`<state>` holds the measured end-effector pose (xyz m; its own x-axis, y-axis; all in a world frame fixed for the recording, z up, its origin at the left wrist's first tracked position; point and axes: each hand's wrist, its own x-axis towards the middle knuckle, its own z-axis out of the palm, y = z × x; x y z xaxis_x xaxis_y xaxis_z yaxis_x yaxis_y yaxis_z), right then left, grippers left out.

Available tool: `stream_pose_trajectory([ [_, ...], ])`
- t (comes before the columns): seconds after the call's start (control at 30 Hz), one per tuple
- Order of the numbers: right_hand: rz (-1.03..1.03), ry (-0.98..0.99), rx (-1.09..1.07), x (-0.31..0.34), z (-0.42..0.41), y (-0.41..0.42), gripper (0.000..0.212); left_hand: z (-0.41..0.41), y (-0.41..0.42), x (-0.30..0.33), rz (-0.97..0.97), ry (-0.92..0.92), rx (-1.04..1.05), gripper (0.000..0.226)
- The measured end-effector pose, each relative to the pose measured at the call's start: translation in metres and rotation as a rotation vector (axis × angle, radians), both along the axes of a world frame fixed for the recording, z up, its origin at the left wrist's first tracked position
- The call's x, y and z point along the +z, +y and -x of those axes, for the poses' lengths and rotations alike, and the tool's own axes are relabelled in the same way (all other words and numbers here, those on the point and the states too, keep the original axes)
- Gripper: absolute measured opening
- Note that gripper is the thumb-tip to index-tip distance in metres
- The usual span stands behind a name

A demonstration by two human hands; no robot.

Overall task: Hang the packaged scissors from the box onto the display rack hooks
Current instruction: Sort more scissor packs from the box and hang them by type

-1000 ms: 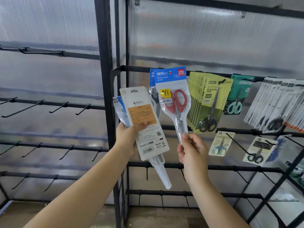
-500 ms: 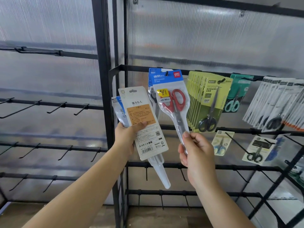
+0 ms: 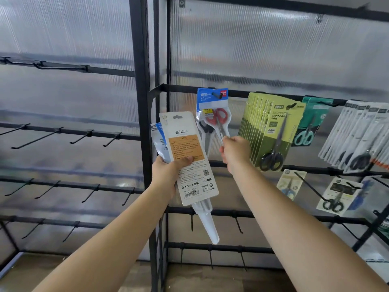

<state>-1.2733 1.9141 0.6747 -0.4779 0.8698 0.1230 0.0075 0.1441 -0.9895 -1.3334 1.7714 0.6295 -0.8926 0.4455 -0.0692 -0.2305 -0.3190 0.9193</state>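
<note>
While both hands are raised at the rack:
Right hand [image 3: 234, 151]: pinches the red-handled scissors pack [image 3: 212, 114], its hole on a top-row hook [image 3: 216, 95].
Left hand [image 3: 166, 175]: grips white-carded scissors packs [image 3: 187, 157].

1. Display rack [image 3: 145, 102]: two bays side by side, split by an upright post; a ribbed panel stands behind both.
2. Left bay: rows of hooks [image 3: 84, 137] one above another.
3. Right bay, top rail, left to right: scissors pack [image 3: 212, 114] on the leftmost hook, a deep stack of packs [image 3: 271, 131], a further pack [image 3: 311, 123], then a fanned row [image 3: 357, 131] at the far right.
4. Right bay, next rail down: two small packs [image 3: 290, 186] [image 3: 336, 196], right of centre.
5. Right hand [image 3: 235, 151]: at the lower end of the scissors pack.
6. Left hand [image 3: 168, 175]: in front of the post, holding a carded pack [image 3: 187, 157] with other packs behind it.
</note>
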Motion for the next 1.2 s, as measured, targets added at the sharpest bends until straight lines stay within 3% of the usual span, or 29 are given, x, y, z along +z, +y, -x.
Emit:
stream_pose_trajectory([
  [0.27,-0.122,-0.275,-0.046,-0.038,0.011,0.013,0.027,-0.005,-0.002,0.003,-0.052,-0.034,-0.022,0.040],
  [0.33,-0.120,-0.183,0.010,-0.052,-0.006,0.001,0.035,-0.006,-0.003,0.002,-0.076,-0.042,-0.040,0.041],
  [0.4,-0.065,0.002,0.172,-0.060,-0.026,-0.017,0.032,-0.007,-0.002,0.000,-0.098,-0.052,-0.059,0.043],
  [0.53,0.046,0.147,0.481,-0.069,-0.053,-0.044,0.039,-0.016,0.004,-0.004,-0.145,-0.137,-0.092,0.039],
  [0.6,0.063,0.223,0.434,-0.072,-0.060,-0.049,0.034,-0.023,0.007,-0.004,-0.209,-0.168,-0.132,0.040],
  [0.77,0.066,0.428,0.250,-0.070,-0.068,-0.052,0.019,-0.038,0.011,-0.004,-0.257,-0.161,-0.171,0.071],
  [0.9,0.122,0.480,0.189,-0.067,-0.068,-0.051,0.015,-0.039,0.008,-0.008,-0.311,-0.140,-0.197,0.052],
  [1.03,0.143,0.499,0.124,-0.068,-0.069,-0.047,0.015,-0.031,0.008,-0.016,-0.260,-0.128,-0.074,0.030],
  [1.2,-0.212,0.472,0.143,-0.076,-0.079,-0.046,0.039,-0.015,0.006,-0.026,-0.149,-0.079,0.065,0.026],
])
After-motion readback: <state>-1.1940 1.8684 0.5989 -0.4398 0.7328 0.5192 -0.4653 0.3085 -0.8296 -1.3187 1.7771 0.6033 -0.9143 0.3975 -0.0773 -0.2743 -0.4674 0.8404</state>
